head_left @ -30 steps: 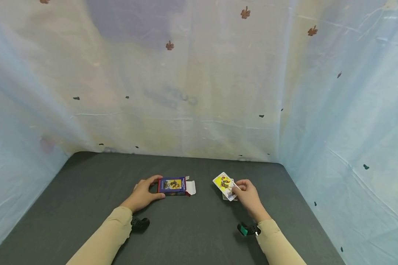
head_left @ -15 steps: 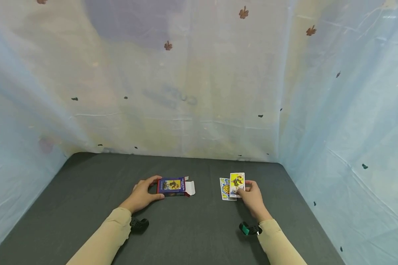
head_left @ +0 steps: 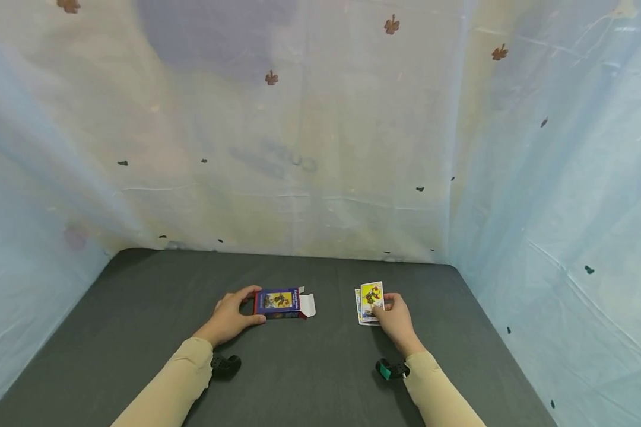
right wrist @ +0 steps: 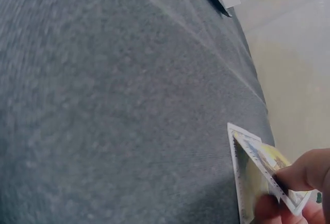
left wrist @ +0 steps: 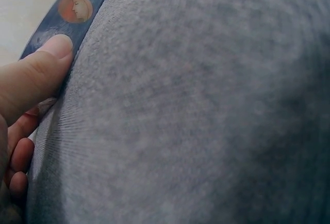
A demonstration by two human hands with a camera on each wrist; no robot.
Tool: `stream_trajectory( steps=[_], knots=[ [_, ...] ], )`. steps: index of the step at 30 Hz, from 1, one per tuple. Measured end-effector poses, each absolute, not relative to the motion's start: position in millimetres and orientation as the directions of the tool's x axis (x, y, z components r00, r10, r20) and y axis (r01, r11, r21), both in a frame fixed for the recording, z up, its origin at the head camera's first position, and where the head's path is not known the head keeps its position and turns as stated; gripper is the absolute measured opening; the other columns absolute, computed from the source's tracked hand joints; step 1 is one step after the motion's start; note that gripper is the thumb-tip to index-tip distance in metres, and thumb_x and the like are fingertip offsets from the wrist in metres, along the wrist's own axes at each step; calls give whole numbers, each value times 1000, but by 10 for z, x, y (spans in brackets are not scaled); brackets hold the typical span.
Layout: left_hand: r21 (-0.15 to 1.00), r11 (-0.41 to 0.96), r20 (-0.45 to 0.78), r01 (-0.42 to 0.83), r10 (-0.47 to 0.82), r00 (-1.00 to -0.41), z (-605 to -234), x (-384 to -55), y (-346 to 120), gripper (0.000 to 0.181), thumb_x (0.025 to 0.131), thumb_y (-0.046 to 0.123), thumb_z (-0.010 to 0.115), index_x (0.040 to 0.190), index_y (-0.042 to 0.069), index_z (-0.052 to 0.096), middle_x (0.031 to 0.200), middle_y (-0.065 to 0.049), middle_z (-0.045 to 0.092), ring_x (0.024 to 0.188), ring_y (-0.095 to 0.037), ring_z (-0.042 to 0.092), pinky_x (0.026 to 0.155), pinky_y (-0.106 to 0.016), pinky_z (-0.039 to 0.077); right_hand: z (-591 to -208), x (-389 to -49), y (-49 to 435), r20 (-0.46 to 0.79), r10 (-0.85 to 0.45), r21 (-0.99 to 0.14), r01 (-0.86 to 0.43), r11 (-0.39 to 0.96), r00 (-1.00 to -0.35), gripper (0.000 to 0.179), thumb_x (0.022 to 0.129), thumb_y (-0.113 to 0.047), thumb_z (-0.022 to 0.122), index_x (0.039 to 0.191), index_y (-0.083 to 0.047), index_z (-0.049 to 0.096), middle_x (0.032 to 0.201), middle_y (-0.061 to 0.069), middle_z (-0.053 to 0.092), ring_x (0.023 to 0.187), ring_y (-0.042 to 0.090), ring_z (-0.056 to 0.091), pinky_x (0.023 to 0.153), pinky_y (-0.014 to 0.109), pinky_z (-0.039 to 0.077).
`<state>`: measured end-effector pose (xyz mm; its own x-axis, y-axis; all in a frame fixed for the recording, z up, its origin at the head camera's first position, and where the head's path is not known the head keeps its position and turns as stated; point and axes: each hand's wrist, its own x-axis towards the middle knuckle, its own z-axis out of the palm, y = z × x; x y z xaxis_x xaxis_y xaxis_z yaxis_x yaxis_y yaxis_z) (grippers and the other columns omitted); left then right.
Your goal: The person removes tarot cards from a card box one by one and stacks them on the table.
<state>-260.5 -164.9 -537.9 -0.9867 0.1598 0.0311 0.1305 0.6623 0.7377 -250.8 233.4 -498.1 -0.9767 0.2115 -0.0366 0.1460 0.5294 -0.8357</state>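
Note:
A small blue tarot card box (head_left: 279, 301) lies flat on the dark cloth, its white end flap (head_left: 308, 305) folded out to the right. My left hand (head_left: 228, 317) grips the box's left end between thumb and fingers; in the left wrist view the thumb (left wrist: 38, 72) presses on its printed side (left wrist: 76, 7). Between thumb and fingers, my right hand (head_left: 397, 325) pinches a yellow-pictured tarot card (head_left: 371, 292). Beneath it lies another card (head_left: 358, 307), mostly covered, with its left and lower edges showing. The right wrist view has the held card (right wrist: 270, 162) tilted above the lower card (right wrist: 248, 183).
A dark grey cloth (head_left: 310, 373) covers the table. Pale plastic sheeting (head_left: 320, 148) with leaf prints hangs behind it and along both sides. Black bands circle both wrists, the right band (head_left: 392, 370) bearing a green patch.
The held card turned from slanted to upright, then shifted left so it overlaps more of the lower card. The right hand moved with it. My left hand and the box stayed put.

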Motion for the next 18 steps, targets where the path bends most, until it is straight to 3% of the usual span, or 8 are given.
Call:
stream_trajectory(
  steps=[18],
  knots=[
    [721,682,46,125,133,-990,-5384,-2569,-1618,78,75,57,77,142,34,45,136,-8,50,122,-34,39,95,-62,30,-5044,-2494,2408,7,213,-755,134,642,-977,38,86,-16,66,117,4,54,82,10,57,65,18,51,54,30,40]
  ],
)
